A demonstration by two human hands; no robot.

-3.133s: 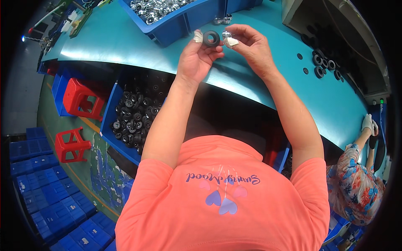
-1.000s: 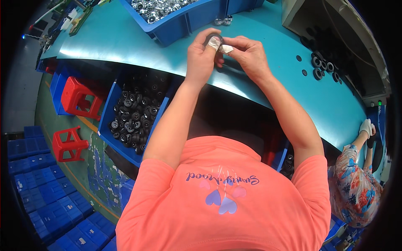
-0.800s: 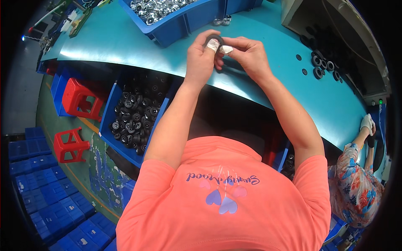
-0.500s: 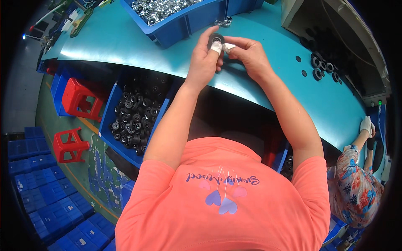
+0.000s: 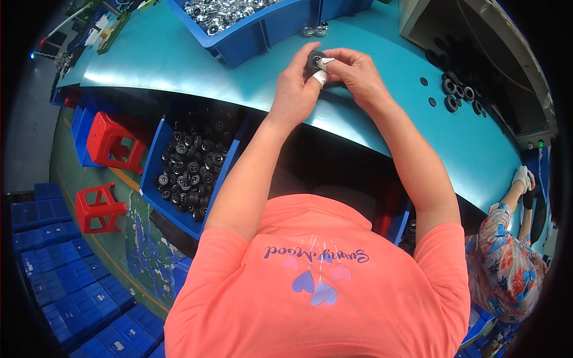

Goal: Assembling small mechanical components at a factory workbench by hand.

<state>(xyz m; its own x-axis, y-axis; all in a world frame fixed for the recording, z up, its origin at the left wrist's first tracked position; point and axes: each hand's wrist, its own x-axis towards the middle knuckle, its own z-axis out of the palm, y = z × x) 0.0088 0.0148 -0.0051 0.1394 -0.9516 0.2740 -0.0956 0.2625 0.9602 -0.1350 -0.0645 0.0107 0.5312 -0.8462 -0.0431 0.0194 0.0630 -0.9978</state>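
Note:
Over the front part of the teal worktop, a small wheel with a black tyre and a shiny hub is held between my two hands. My left hand is closed round the wheel's left and lower side. My right hand pinches at its right side, the thumb pressed on the hub face. White wrapping covers both thumbs. Just beyond the hands, a few shiny chrome hubs lie beside a blue bin that holds many more. The fingers behind the wheel are partly hidden.
Black tyre rings lie on the worktop at right, before an open-fronted housing. Below the table edge, a blue crate holds many black wheels. Red stools stand at left. A co-worker's gloved hand is at far right.
My left thumb has slid down off the wheel's face, and my right thumb has moved onto the hub. The wheel has turned slightly and shifted a little to the right.

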